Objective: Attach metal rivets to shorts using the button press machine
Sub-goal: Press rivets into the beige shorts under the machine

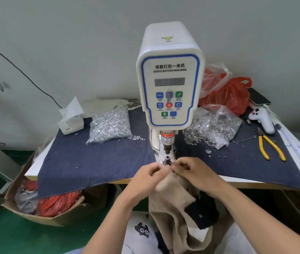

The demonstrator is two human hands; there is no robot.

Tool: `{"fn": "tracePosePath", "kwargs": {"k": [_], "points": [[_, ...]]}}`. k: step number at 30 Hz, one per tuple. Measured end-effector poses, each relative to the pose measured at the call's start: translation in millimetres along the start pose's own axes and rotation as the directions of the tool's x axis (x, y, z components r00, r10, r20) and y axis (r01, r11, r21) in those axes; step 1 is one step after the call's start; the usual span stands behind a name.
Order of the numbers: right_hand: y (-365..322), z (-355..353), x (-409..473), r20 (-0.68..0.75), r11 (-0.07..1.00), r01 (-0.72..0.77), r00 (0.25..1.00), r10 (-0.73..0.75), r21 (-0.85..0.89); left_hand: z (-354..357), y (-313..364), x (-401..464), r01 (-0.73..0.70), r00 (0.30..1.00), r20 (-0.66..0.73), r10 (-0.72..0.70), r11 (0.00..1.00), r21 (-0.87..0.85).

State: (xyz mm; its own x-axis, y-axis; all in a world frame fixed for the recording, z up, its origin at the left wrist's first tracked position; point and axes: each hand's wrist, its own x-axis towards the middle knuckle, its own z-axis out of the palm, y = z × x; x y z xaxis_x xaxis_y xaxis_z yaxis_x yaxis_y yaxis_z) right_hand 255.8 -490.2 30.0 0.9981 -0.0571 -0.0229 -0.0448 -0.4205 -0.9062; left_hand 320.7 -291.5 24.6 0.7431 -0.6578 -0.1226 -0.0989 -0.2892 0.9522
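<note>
One white table (292,142) with one dark blue cloth (94,162) spread over it. One tall white button press machine (170,76) standing in the middle, with one small metal post (167,159) at its foot. One brown box (41,215) on the green floor at the left, stuffed with red and grey bags. One pair of tan shorts (175,202) hanging down from the table edge, top edge lifted up to the post. Two clear bags of shiny bits on the cloth: one bag of rivets (110,125) left of the machine, one bag of little rings (215,129) right of it, some rings spilled beside. One red bag (231,96) at the back right. One yellow pliers (270,147) lying flat. Two bare hands close together just under the post, arms reaching up from below. Left hand (145,178): fingers curled, tips pinching the shorts' edge. Right hand (193,171): fingers bent, also pinching the cloth right by the post. Too blurry to tell if a rivet sits between the fingertips.
</note>
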Motion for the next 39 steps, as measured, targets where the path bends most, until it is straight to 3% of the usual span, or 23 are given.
{"fn": "tracePosePath", "kwargs": {"k": [2,6,8,10,11,13,16,19,27,31,33,36,38,39], "points": [[-6.4,1.6,-6.1,0.039,1.000,0.017,0.999,-0.017,0.003,-0.9,5.8,-5.3,-0.057,0.988,0.147,0.042,0.994,0.096],[-8.9,-17.8,-20.5,0.171,0.985,-0.061,0.985,0.032,0.163,-10.1,13.6,-18.7,-0.112,0.984,0.115,0.134,0.977,-0.179],[-5.6,-31.9,-26.4,0.284,0.998,-0.066,0.957,0.064,-0.002,-10.9,15.6,-24.3,-0.076,0.986,0.107,0.125,0.924,-0.376],[0.6,-39.6,-29.8,0.343,0.975,-0.012,0.935,0.090,-0.222,-12.3,16.5,-27.7,-0.023,0.993,0.078,0.083,0.817,-0.577],[2.8,-41.4,-30.5,0.347,0.970,-0.004,0.933,0.091,-0.244,-14.8,15.3,-28.1,-0.017,0.998,0.035,0.052,0.752,-0.659],[1.1,-40.6,-33.4,0.322,0.997,-0.048,0.944,0.067,-0.065,-23.4,13.2,-29.8,-0.015,0.998,-0.047,-0.032,0.661,-0.750],[-7.5,-38.0,-36.0,0.229,0.904,-0.142,0.972,0.050,0.404,-33.9,14.2,-34.1,0.045,0.987,-0.095,-0.133,0.779,-0.625],[-16.3,-40.2,-34.8,0.229,0.816,-0.198,0.970,0.083,0.544,-35.8,12.1,-36.9,0.095,0.983,-0.090,-0.162,0.858,-0.505],[-23.2,-47.3,-37.3,0.229,0.886,-0.147,0.972,0.048,0.440,-38.3,1.6,-44.9,0.110,0.973,-0.116,-0.202,0.836,-0.537],[-31.4,-42.5,-35.3,0.197,0.893,-0.042,0.979,-0.053,0.448,-11.3,11.4,-38.8,0.144,0.989,0.046,-0.139,0.872,-0.467],[-37.6,-34.8,-34.7,0.171,0.904,0.030,0.979,-0.113,0.426,12.9,24.1,-29.4,0.139,0.987,0.118,-0.108,0.942,-0.304],[-43.4,-21.1,-28.8,0.197,0.981,0.169,0.963,-0.184,0.090,28.4,20.4,-31.3,0.148,0.977,0.189,-0.101,0.955,-0.256],[-40.2,-14.0,-25.5,0.122,0.964,0.212,0.973,-0.194,-0.161,23.2,12.5,-39.2,0.248,0.968,0.136,-0.210,0.879,-0.407],[-34.7,-12.0,-26.5,0.004,0.945,0.191,0.980,-0.197,-0.265,17.5,4.3,-43.6,0.269,0.961,0.082,-0.266,0.816,-0.512]]}}
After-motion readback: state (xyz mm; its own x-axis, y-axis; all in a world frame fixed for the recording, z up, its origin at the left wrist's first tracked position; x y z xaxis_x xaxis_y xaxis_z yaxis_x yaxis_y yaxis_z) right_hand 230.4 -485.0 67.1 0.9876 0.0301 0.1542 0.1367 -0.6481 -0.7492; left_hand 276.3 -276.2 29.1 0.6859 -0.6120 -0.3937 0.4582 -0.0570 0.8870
